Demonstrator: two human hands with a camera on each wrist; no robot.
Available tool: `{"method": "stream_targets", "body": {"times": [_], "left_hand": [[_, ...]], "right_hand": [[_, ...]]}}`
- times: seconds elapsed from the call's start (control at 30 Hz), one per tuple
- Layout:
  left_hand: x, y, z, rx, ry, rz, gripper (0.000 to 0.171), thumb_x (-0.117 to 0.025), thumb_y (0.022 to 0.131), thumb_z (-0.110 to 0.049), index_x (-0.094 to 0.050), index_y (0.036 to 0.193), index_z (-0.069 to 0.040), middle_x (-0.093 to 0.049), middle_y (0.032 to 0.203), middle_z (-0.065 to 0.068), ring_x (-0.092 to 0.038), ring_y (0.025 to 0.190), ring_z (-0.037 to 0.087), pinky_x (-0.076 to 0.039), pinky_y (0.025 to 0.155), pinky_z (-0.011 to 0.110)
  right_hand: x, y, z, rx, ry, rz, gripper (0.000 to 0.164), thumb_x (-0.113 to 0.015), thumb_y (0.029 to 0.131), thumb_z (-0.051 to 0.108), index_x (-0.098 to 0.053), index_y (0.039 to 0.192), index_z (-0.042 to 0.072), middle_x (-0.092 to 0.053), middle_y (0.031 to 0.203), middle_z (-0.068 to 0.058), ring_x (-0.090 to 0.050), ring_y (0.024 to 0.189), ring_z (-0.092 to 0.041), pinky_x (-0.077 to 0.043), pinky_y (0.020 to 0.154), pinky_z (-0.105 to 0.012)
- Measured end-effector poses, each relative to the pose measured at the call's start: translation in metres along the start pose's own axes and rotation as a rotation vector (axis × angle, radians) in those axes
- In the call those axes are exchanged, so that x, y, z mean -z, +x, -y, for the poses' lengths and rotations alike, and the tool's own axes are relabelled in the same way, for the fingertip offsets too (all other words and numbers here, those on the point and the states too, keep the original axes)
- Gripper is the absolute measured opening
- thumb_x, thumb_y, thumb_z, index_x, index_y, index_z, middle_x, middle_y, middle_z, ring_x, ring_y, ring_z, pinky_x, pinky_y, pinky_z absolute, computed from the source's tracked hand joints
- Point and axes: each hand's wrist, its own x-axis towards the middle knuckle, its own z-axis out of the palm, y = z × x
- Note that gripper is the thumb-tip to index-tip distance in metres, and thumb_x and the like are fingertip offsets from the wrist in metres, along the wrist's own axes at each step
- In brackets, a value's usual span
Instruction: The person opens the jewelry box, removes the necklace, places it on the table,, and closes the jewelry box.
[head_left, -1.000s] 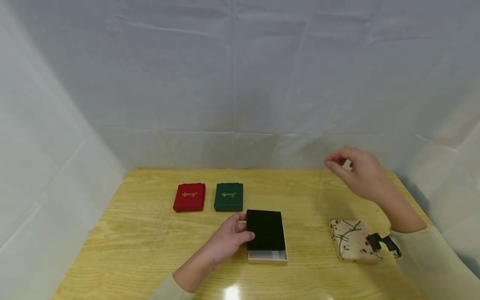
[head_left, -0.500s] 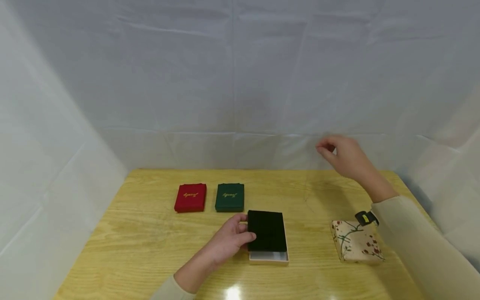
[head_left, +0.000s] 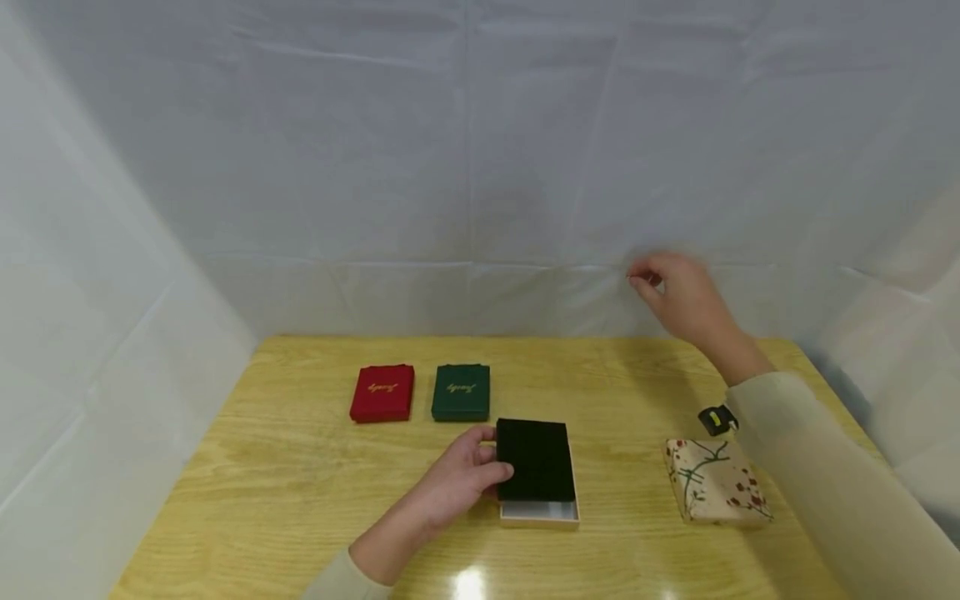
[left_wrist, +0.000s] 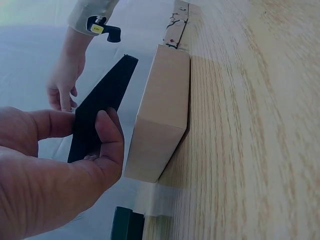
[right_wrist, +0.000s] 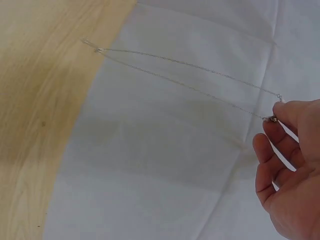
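Note:
Thumb and fingers of my left hand [head_left: 457, 475] pinch the left edge of a flat black velvety pad [head_left: 534, 458]. The pad overlaps a shallow beige box base [head_left: 540, 522] in the head view. From the left wrist, the pad [left_wrist: 107, 92] appears tilted, beside the base's wall [left_wrist: 160, 100]. My raised right hand [head_left: 682, 296] pinches a thin silvery necklace [right_wrist: 180, 82] at its ends between thumb and forefinger. Its chain hangs in a long narrow loop, with a small piece at the far end; the head view hardly shows it.
A red box [head_left: 382, 393] and a green box [head_left: 461, 393], both with gold lettering, sit toward the back of the wooden table [head_left: 300, 483]. Below the right forearm lies a flower-patterned box lid [head_left: 712, 483]. White sheeting [head_left: 375, 167] surrounds the table's back and sides.
My right hand has risen and moved slightly left and away over the table, carrying the necklace. The left hand and the pad have stayed nearly still.

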Motion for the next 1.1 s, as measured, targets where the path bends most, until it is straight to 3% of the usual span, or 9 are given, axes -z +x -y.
{"method": "stream_targets", "body": {"times": [0.3,0.73,1.1], "left_hand": [[-0.001,0.001,-0.001,0.009,0.002,-0.002,0.048,-0.060,0.103,-0.001,-0.041,0.145,0.010,-0.073,0.121,0.019,-0.073,0.103,0.026,-0.060,0.090,0.038],[-0.002,0.002,-0.003,0.009,0.011,-0.002,0.048,-0.060,0.103,0.000,-0.040,0.145,0.011,-0.073,0.121,0.019,-0.073,0.102,0.026,-0.061,0.089,0.037],[-0.001,0.002,-0.003,0.005,0.014,0.000,0.048,-0.059,0.103,-0.001,-0.040,0.145,0.011,-0.073,0.121,0.019,-0.073,0.104,0.026,-0.061,0.091,0.039]], "right_hand": [[-0.016,-0.019,-0.013,0.057,0.055,0.150,0.014,-0.067,0.104,0.005,-0.076,0.114,-0.001,-0.073,0.106,-0.015,-0.067,0.094,-0.030,-0.056,0.082,-0.050],[-0.030,-0.036,-0.022,0.050,0.047,0.271,0.012,-0.069,0.103,0.006,-0.077,0.111,0.002,-0.073,0.103,-0.008,-0.067,0.091,-0.024,-0.057,0.079,-0.046],[-0.045,-0.049,-0.021,-0.004,0.030,0.395,0.011,-0.071,0.103,0.009,-0.078,0.110,0.004,-0.073,0.098,-0.002,-0.066,0.087,-0.018,-0.057,0.076,-0.042]]}}
